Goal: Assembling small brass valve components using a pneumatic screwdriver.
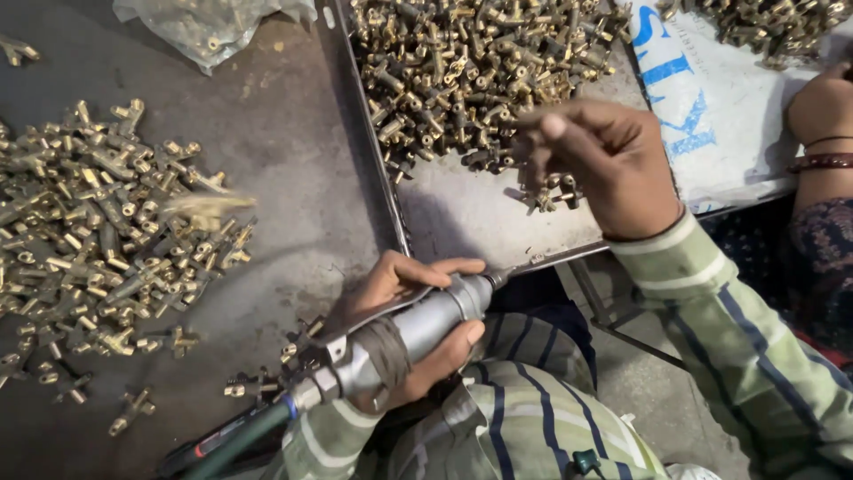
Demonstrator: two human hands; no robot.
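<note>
A person's left hand [404, 333] wraps tightly around a grey cylindrical metal air tool [409, 333], fingers curled over the barrel and thumb pressed along its underside, the tip pointing up toward the edge of a grey sheet-metal tray [480, 222]. A green hose [235, 442] runs from the tool's rear fitting toward the lower left corner. Both arms wear sleeves striped in pale green, white and navy.

Just beside the tool's rear end, a few loose brass fittings [258, 378] lie on the dark, dusty floor [293, 151]. Further left spreads a wide heap of small brass valve parts [98, 240], with one blurred piece above its right edge.

Higher up, the right hand [604, 164] hovers over the tray, its fingertips pinched together; whether they grip a piece cannot be told because of blur. Beyond it lies a dense pile of brass fittings [471, 62] in the tray.

At far right, another person's wrist with dark bangles [822, 151] rests on a white printed sack [729, 107]. A crumpled clear plastic bag [209, 27] sits at top left.
</note>
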